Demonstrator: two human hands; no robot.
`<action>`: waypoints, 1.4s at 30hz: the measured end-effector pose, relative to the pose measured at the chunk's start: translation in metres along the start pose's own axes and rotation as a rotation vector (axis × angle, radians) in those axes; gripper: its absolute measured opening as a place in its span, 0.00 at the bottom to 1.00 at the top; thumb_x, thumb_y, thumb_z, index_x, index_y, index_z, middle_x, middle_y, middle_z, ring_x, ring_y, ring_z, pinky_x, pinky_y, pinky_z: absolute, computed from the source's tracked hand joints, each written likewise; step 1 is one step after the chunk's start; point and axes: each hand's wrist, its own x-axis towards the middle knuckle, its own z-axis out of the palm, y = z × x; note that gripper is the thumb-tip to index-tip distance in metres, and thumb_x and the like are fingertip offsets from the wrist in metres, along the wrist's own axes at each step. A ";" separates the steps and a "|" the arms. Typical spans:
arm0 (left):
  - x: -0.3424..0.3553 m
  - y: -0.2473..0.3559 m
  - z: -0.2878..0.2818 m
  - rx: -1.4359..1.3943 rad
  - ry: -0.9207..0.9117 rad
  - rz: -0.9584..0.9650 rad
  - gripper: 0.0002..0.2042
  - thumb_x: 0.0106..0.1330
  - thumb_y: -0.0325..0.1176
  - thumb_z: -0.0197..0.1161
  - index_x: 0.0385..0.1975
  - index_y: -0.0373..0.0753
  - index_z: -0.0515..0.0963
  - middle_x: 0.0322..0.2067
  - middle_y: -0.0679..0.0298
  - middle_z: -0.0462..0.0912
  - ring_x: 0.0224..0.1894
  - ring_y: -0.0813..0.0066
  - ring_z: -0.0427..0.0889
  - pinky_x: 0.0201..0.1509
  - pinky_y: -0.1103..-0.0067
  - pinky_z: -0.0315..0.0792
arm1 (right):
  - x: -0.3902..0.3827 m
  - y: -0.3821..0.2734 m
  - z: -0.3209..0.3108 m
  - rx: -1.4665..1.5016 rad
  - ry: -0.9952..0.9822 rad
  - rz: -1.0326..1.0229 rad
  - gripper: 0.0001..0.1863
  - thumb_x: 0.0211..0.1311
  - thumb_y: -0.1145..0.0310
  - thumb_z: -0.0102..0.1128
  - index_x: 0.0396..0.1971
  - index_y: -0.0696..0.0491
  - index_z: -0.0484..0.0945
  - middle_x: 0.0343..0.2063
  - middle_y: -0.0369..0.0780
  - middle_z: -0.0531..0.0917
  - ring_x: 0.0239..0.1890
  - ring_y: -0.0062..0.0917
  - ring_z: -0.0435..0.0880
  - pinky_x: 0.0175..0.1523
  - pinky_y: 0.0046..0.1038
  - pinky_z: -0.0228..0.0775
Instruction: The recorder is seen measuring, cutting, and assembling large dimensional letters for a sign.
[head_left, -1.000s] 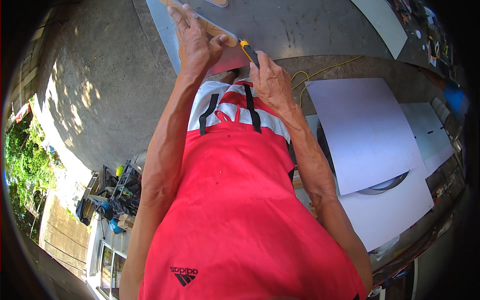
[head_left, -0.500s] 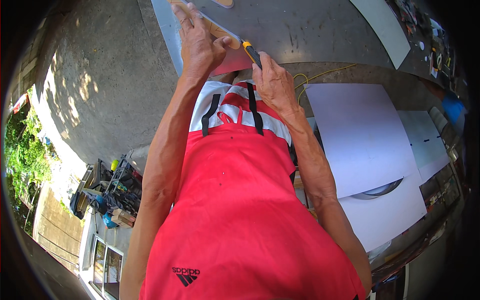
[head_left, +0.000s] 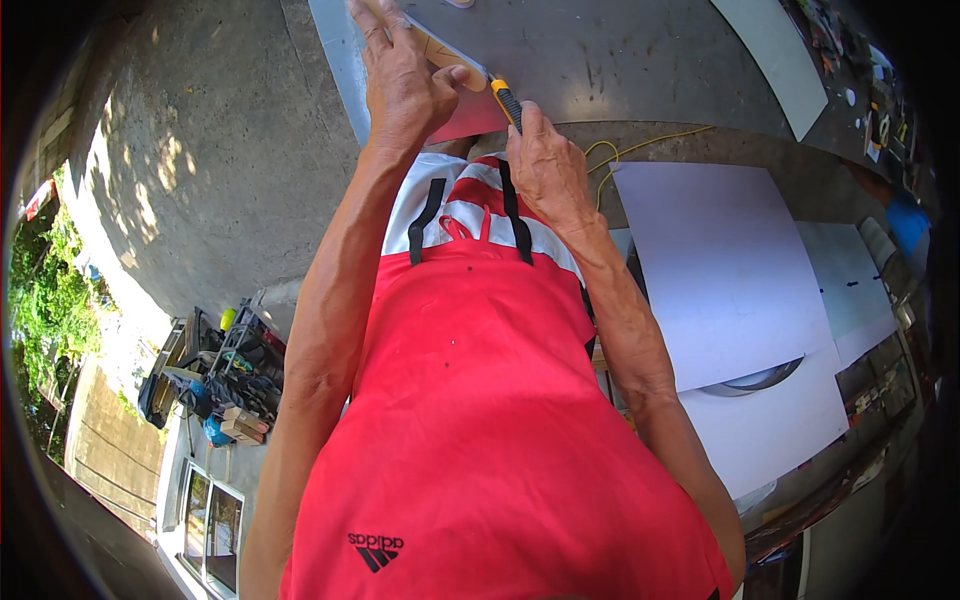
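My left hand (head_left: 408, 88) lies with fingers stretched over a tan flat template (head_left: 455, 70), pressing it down near the table's edge. The template is long, with a rounded end and dark line marks. Under it is a thin sheet (head_left: 345, 65), pale blue at the left and reflecting red nearer me. In my right hand (head_left: 550, 165) is a yellow and black utility knife (head_left: 506, 98), fingers wrapped round its handle. Its tip points away from me and meets or nearly meets the template's rounded end; whether the blade touches cannot be made out.
A dark metal tabletop (head_left: 600, 60) spans the far side, with a pale strip (head_left: 775, 60) and small tools at right. Large white panels (head_left: 720, 270) lie to my right, near a yellow cord (head_left: 650, 143). Piled gear (head_left: 225, 370) stands on the concrete floor (head_left: 220, 180) at left.
The whole view has shifted slightly up and to the right. Both hands, the knife and the template keep nearly the same places relative to each other.
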 end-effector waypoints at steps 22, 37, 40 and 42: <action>0.000 0.000 -0.002 -0.013 0.003 0.057 0.58 0.54 0.37 0.81 0.78 0.32 0.44 0.77 0.32 0.31 0.78 0.34 0.48 0.79 0.66 0.56 | -0.012 -0.025 0.025 0.023 0.036 0.195 0.14 0.72 0.67 0.55 0.49 0.60 0.66 0.35 0.58 0.84 0.34 0.56 0.86 0.35 0.54 0.78; 0.000 0.004 -0.002 -0.006 -0.026 0.077 0.60 0.52 0.39 0.80 0.77 0.27 0.42 0.76 0.28 0.30 0.76 0.30 0.51 0.78 0.61 0.56 | -0.021 -0.043 0.057 0.022 0.172 0.271 0.13 0.72 0.69 0.54 0.44 0.62 0.64 0.23 0.57 0.82 0.25 0.53 0.86 0.25 0.48 0.77; -0.003 0.005 -0.002 -0.019 -0.023 0.090 0.60 0.52 0.37 0.81 0.77 0.27 0.41 0.76 0.28 0.29 0.76 0.29 0.50 0.77 0.62 0.56 | -0.024 -0.045 0.061 0.042 0.226 0.250 0.12 0.71 0.69 0.55 0.42 0.61 0.63 0.19 0.55 0.81 0.23 0.52 0.85 0.24 0.47 0.77; -0.002 0.004 -0.003 -0.033 -0.018 0.092 0.60 0.53 0.37 0.81 0.77 0.27 0.41 0.75 0.27 0.29 0.76 0.28 0.49 0.77 0.62 0.56 | -0.022 -0.049 0.064 0.090 0.265 0.251 0.12 0.71 0.69 0.56 0.40 0.60 0.63 0.18 0.55 0.81 0.22 0.51 0.86 0.24 0.46 0.77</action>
